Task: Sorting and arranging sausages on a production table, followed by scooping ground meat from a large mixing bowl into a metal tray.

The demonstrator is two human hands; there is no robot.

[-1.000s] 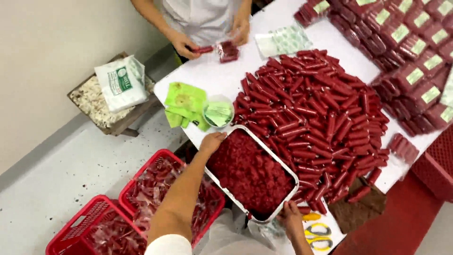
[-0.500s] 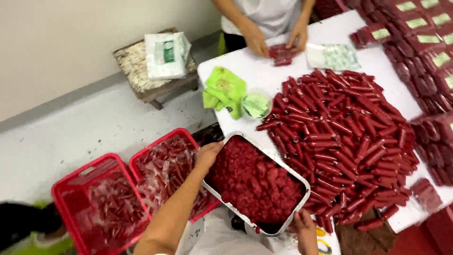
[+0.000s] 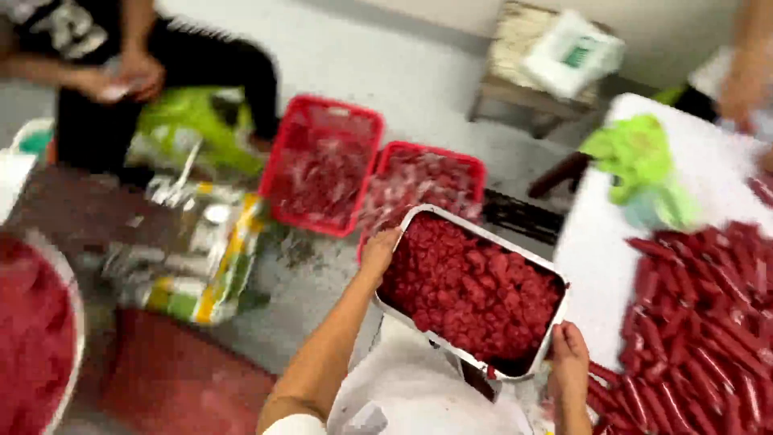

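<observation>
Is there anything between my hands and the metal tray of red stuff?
Nothing visible. The left hand grips the tray at its far left corner, and the right hand holds its near right corner. Both rest directly on the rim, with no object between them and the metal.

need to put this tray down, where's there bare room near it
Both hands, left hand and right hand, hold the metal tray. Bare room: the white tabletop strip between tray and red sticks, and grey floor beyond the red baskets. Crowded: the stick pile, the baskets.
</observation>
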